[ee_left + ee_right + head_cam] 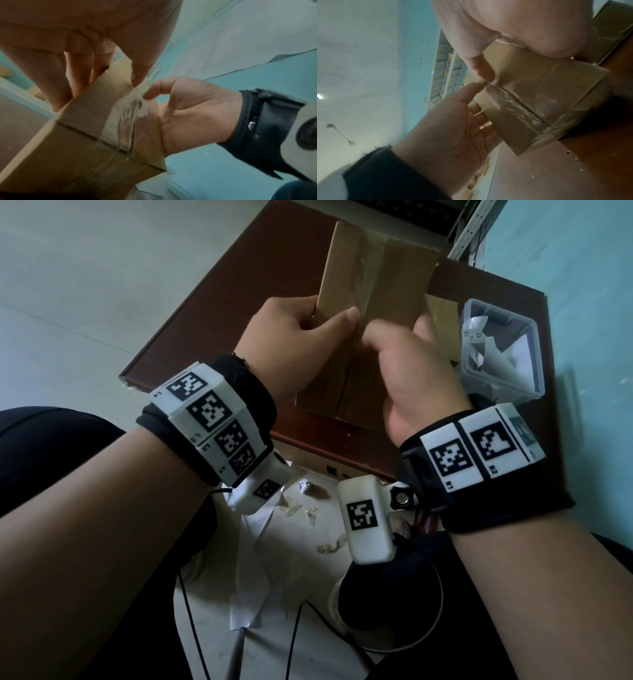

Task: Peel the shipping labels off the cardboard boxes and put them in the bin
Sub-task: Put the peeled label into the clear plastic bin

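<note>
A brown cardboard box stands on end on the brown table. My left hand grips its left edge, thumb on the front face and fingers behind, as the left wrist view shows. My right hand is curled at the centre seam and pinches the wrinkled clear tape at the box's edge. The faces in view are bare cardboard and tape, with no white label. The clear plastic bin at the right holds peeled white labels.
Another piece of cardboard lies behind my right hand, beside the bin. Paper scraps, tape bits and cables litter the floor below the table's near edge. A metal shelf upright stands at the far right against the blue wall.
</note>
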The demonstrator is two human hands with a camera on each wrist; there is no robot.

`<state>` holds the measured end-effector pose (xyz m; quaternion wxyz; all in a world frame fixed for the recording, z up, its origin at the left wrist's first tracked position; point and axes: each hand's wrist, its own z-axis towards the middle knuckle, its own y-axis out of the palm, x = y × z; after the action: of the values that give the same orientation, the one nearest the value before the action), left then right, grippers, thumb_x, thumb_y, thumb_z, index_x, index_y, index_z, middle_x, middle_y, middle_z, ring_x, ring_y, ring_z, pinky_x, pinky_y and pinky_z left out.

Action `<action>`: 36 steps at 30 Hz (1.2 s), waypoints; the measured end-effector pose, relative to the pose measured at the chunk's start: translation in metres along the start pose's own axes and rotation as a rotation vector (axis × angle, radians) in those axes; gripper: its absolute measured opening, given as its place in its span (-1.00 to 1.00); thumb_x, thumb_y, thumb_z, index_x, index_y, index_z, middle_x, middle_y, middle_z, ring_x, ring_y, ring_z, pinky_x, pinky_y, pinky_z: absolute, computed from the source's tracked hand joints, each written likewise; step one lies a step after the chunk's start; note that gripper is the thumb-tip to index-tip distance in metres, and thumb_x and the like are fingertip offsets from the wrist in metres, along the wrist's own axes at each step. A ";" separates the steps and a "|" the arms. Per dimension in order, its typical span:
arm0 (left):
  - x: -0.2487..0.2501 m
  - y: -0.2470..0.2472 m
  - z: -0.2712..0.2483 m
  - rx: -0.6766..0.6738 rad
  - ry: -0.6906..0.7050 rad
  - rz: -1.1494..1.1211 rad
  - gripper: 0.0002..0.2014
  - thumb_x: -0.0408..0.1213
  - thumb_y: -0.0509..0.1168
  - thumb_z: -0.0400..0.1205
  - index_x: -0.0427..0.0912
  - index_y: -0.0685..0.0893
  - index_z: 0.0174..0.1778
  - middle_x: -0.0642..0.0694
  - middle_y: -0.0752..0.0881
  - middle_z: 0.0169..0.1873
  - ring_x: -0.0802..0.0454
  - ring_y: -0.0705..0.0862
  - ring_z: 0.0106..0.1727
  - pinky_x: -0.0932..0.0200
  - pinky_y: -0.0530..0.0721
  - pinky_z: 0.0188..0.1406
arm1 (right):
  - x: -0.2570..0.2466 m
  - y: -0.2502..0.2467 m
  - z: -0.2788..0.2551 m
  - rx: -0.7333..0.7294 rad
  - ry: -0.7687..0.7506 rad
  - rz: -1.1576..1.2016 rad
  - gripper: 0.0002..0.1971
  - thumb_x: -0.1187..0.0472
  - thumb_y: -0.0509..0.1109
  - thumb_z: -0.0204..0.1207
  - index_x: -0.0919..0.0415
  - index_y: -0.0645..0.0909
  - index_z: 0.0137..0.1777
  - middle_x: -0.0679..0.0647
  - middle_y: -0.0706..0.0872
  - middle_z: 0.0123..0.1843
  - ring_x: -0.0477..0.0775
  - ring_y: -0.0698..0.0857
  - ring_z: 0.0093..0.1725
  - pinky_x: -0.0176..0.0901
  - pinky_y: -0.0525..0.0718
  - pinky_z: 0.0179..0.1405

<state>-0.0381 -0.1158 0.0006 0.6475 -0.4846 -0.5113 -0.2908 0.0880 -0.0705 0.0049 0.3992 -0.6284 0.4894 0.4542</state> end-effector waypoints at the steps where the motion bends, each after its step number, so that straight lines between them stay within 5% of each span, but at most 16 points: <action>1: 0.000 -0.001 0.001 -0.025 0.003 0.007 -0.79 0.04 0.36 0.69 0.04 0.84 0.01 0.12 0.85 -0.19 0.25 0.80 -0.23 0.31 0.76 -0.21 | 0.002 0.000 -0.001 -0.001 0.003 -0.036 -0.11 0.25 0.37 0.26 -0.12 0.38 0.70 0.06 0.68 0.52 0.27 0.69 0.48 0.45 0.72 0.42; 3: -0.001 -0.005 0.002 -0.124 0.008 0.063 -0.82 -0.12 0.39 0.63 0.00 0.76 0.11 0.09 0.82 -0.12 0.22 0.79 -0.21 0.32 0.79 -0.21 | 0.003 0.001 0.000 0.032 -0.013 -0.106 0.04 0.33 0.26 0.20 -0.10 0.24 0.81 0.09 0.52 0.69 0.30 0.56 0.62 0.46 0.63 0.53; 6: -0.002 -0.009 0.003 -0.197 0.028 0.153 -0.76 -0.21 0.35 0.62 0.11 0.65 0.19 0.14 0.77 -0.06 0.33 0.75 -0.22 0.44 0.71 -0.31 | -0.001 0.001 0.002 0.068 -0.005 -0.057 -0.11 0.36 0.29 0.41 0.00 0.28 0.82 0.15 0.53 0.68 0.28 0.54 0.63 0.43 0.57 0.59; 8: 0.000 -0.008 0.000 -0.149 0.004 0.099 -0.85 -0.11 0.28 0.68 0.10 0.72 0.10 0.14 0.79 -0.11 0.31 0.75 -0.21 0.39 0.70 -0.26 | -0.005 0.002 0.002 0.050 0.000 -0.001 -0.32 0.06 0.34 0.52 0.02 0.46 0.70 0.12 0.69 0.54 0.23 0.66 0.52 0.40 0.59 0.55; 11: 0.001 -0.004 -0.002 -0.064 -0.014 0.069 -0.77 0.09 0.26 0.72 0.15 0.79 0.09 0.16 0.82 -0.16 0.32 0.77 -0.19 0.39 0.72 -0.25 | -0.007 0.006 0.001 0.045 -0.014 0.010 -0.28 -0.20 0.41 0.44 -0.06 0.49 0.63 0.02 0.77 0.44 0.19 0.72 0.46 0.39 0.64 0.51; 14: -0.003 -0.004 0.000 -0.077 0.013 0.106 -0.85 -0.05 0.29 0.68 0.10 0.76 0.06 0.13 0.78 -0.21 0.23 0.76 -0.20 0.25 0.75 -0.19 | -0.005 0.004 0.000 0.039 -0.013 -0.089 -0.11 0.04 0.43 0.34 -0.05 0.33 0.76 0.10 0.60 0.63 0.27 0.60 0.58 0.47 0.62 0.52; 16: -0.003 -0.006 0.001 -0.122 0.034 0.157 -0.80 -0.22 0.29 0.61 0.04 0.74 0.10 0.08 0.79 -0.13 0.13 0.78 -0.14 0.15 0.78 -0.13 | -0.002 0.002 -0.002 0.042 -0.032 -0.160 -0.08 0.39 0.33 0.44 -0.05 0.20 0.84 0.07 0.53 0.68 0.20 0.55 0.62 0.36 0.60 0.59; 18: -0.004 -0.006 0.002 -0.122 0.044 0.174 -0.81 -0.25 0.27 0.60 0.05 0.73 0.04 0.11 0.78 -0.19 0.18 0.75 -0.21 0.20 0.75 -0.21 | 0.000 0.001 -0.001 0.053 -0.047 -0.158 -0.11 0.49 0.28 0.53 -0.02 0.18 0.85 0.03 0.54 0.65 0.13 0.56 0.58 0.29 0.59 0.61; 22: 0.000 -0.003 0.002 -0.016 -0.021 0.108 -0.66 0.05 0.24 0.71 0.07 0.71 -0.35 0.21 0.67 -0.54 0.31 0.63 -0.50 0.50 0.48 -0.57 | -0.006 0.004 0.001 0.005 -0.008 -0.009 -0.30 -0.23 0.38 0.65 -0.05 0.39 0.75 -0.09 0.66 0.52 -0.02 0.61 0.49 0.20 0.53 0.60; 25: 0.000 -0.002 0.002 -0.008 -0.010 0.110 -0.63 0.15 0.26 0.70 0.05 0.76 -0.30 0.18 0.71 -0.51 0.32 0.65 -0.50 0.51 0.49 -0.60 | -0.004 0.002 0.003 0.045 -0.027 -0.028 -0.52 -0.03 0.40 0.71 -0.08 0.47 0.60 -0.07 0.73 0.33 0.02 0.70 0.37 0.23 0.67 0.49; 27: -0.001 -0.005 0.004 -0.044 0.000 0.127 -0.68 -0.01 0.28 0.66 0.05 0.66 -0.41 0.18 0.60 -0.59 0.29 0.57 -0.55 0.47 0.46 -0.60 | 0.003 0.000 0.002 0.040 -0.037 -0.085 -0.32 0.15 0.44 0.51 -0.11 0.41 0.66 -0.03 0.72 0.43 0.12 0.71 0.41 0.34 0.72 0.44; 30: -0.002 -0.009 0.006 -0.108 0.006 0.183 -0.83 -0.18 0.28 0.59 0.09 0.69 -0.30 0.18 0.67 -0.46 0.33 0.61 -0.46 0.47 0.53 -0.50 | 0.006 0.002 -0.001 0.035 -0.032 -0.140 -0.06 0.35 0.34 0.42 -0.10 0.19 0.83 0.03 0.55 0.65 0.19 0.59 0.58 0.38 0.63 0.55; 34: -0.002 -0.006 0.003 -0.084 -0.054 0.126 -0.76 0.00 0.25 0.66 0.09 0.76 -0.25 0.16 0.74 -0.38 0.29 0.69 -0.36 0.34 0.60 -0.35 | 0.004 0.002 0.002 0.032 -0.023 0.033 -0.24 -0.08 0.50 0.60 -0.03 0.32 0.78 -0.04 0.71 0.51 0.07 0.68 0.48 0.29 0.63 0.56; 36: 0.000 -0.005 0.002 -0.080 -0.055 0.134 -0.74 0.07 0.23 0.67 0.10 0.79 -0.16 0.13 0.78 -0.31 0.27 0.73 -0.31 0.33 0.63 -0.32 | 0.004 0.003 0.003 0.038 -0.021 0.014 -0.25 -0.07 0.51 0.54 -0.07 0.37 0.72 -0.04 0.75 0.43 0.10 0.73 0.42 0.31 0.69 0.49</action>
<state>-0.0431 -0.1152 0.0022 0.6313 -0.5510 -0.4833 -0.2535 0.0849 -0.0689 -0.0002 0.4129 -0.6124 0.4980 0.4545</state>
